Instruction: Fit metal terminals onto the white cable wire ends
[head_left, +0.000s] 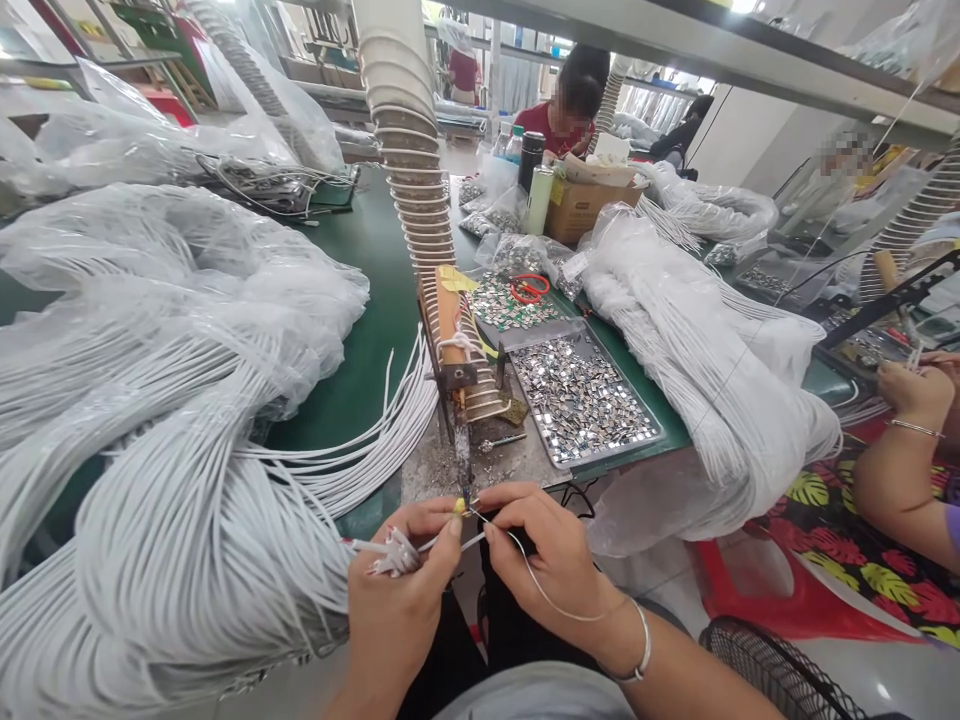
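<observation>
My left hand (401, 585) is closed around a small bunch of white cables (396, 553), their cut ends poking out at its left side. A small yellow piece (460, 506) shows at its fingertips. Opposite it, my right hand (551, 560) pinches a thin silvery solder wire (534, 578) that loops down over the wrist. A single white cable runs between the two hands. Right above the fingertips is the tip of a soldering iron (463, 465), fixed in a stand and pointing down. Whatever small part lies at the tip is mostly hidden by my fingers.
A tray (652, 437) of small metal connectors stands right of the iron, with a pile of green-and-silver parts (514, 305) behind. Cable bundles (217, 500) lie left, another (675, 350) right. A ribbed hose (409, 150) hangs over the iron. A co-worker's hand (915, 390) is at right.
</observation>
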